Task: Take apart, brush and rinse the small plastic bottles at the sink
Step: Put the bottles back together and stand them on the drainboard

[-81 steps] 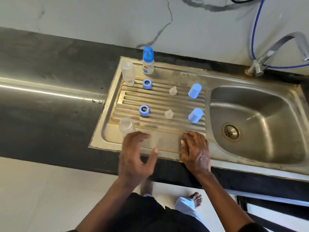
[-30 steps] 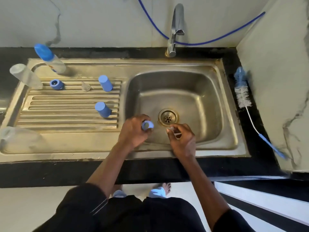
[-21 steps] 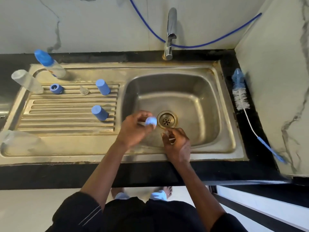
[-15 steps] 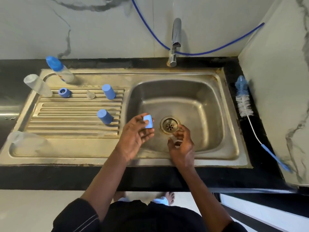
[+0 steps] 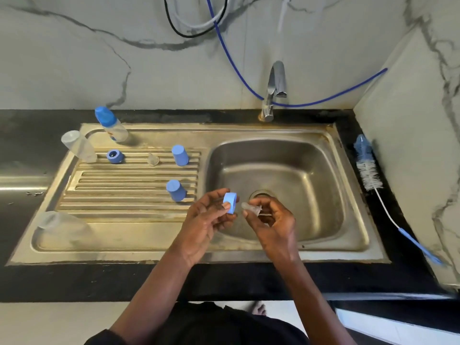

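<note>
Over the front left part of the sink basin (image 5: 306, 168), the left hand (image 5: 206, 221) holds a blue screw ring (image 5: 230, 203). Its fingers (image 5: 214, 194) and thumb pinch the ring by the sides. Just beside it, the right hand (image 5: 272, 221) pinches a clear teat (image 5: 250, 208) with curled fingers (image 5: 260, 201), and the tip of the teat points to the ring. The two parts are very near, but I cannot tell if they touch. The drain (image 5: 258, 194) is directly behind the hands.

On the ribbed draining board (image 5: 129, 180), left of the basin, two blue caps stand upside down: the far cap (image 5: 180, 155) and the near cap (image 5: 175, 190). In the far row there are also a second teat (image 5: 153, 159) and a second blue ring (image 5: 115, 156). One clear bottle body (image 5: 78, 145) stands at the far left corner of the board, and another bottle body (image 5: 59, 226) is at the near left corner. An assembled bottle (image 5: 110, 125) with a blue cap stands behind the board.

The tap (image 5: 273, 90) rises behind the basin, and a blue hose (image 5: 249, 83) runs along the wall. On the black tabletop (image 5: 74, 282), right of the sink, lies a bottle brush (image 5: 368, 168) with white bristles and a blue handle.
</note>
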